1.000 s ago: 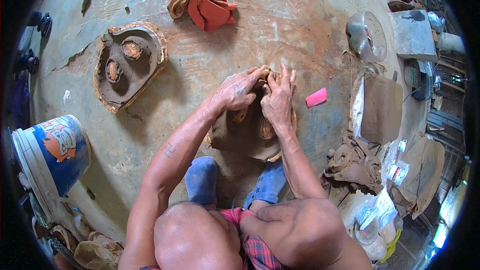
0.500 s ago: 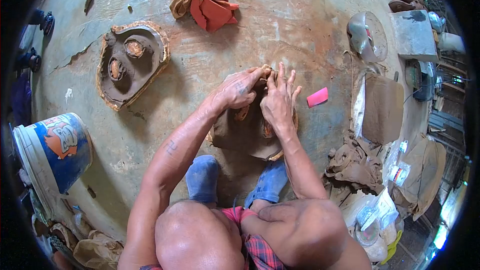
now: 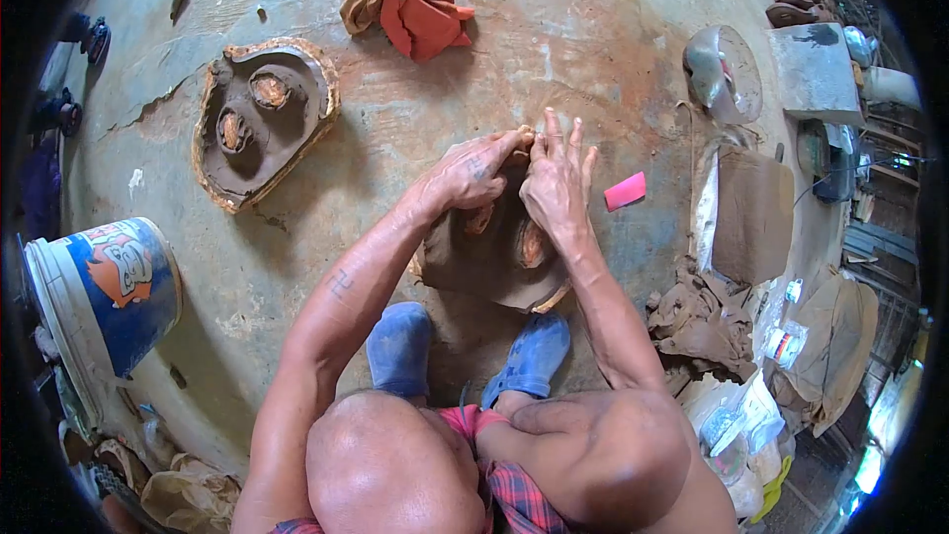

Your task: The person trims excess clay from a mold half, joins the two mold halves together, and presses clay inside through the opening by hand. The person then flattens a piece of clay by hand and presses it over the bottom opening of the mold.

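Clay-lined mould (image 3: 484, 267): likely hefty, soft inside, so hold its stiffer-looking rim (image 3: 551, 301), at whose far end your left hand (image 3: 471, 172) curls, right hand (image 3: 556, 183) fans its fingers, either grip unclear.

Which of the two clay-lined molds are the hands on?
The near mold, just beyond the blue clogs: left hand and right hand are both at its far edge. The far-left mold is untouched.

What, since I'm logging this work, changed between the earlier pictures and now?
The right hand moved slightly forward, its fingers straighter. I see nothing newly gripped or released. The left hand stayed at the far edge of the clay-lined mold; the pink strip stayed put.
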Motion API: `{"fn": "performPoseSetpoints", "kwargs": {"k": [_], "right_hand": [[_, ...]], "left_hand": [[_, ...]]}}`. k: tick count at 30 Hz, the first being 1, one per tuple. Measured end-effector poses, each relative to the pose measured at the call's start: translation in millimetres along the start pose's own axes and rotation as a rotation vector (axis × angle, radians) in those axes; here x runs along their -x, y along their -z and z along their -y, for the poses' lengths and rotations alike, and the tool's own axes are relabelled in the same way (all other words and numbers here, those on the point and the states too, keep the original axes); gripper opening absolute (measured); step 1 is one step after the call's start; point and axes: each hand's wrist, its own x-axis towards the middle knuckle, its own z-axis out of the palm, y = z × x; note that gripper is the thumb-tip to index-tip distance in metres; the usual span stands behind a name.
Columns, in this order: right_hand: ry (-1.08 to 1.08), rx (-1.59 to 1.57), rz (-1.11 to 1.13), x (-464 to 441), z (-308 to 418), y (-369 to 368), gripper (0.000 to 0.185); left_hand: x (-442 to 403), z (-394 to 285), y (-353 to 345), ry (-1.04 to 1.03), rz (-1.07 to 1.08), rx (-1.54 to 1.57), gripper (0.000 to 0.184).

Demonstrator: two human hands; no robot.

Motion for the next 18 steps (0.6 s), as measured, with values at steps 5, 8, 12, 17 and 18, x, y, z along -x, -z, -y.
{"fn": "performPoseSetpoints", "kwargs": {"k": [5, 8, 12, 17, 18], "right_hand": [[0.039, -0.104, 0.051, -7, -7, 26, 0.056], [0.073, -0.064, 0.008, 10, 4, -5, 0.059], [0.074, -0.084, 0.077, 10, 5, 2, 0.065], [0.061, -0.070, 0.088, 20, 8, -2, 0.064], [0.068, -0.070, 0.075, 15, 9, 4, 0.064]], "left_hand": [[-3, 6, -2, 0.011, 0.023, -0.014, 0.074], [-3, 1, -1, 0.008, 0.009, -0.043, 0.074], [-3, 0, 2, -0.007, 0.022, -0.008, 0.075], [0, 2, -4, -0.008, 0.023, 0.009, 0.074], [-1, 2, -1, -0.020, -0.002, 0.020, 0.074]]}}
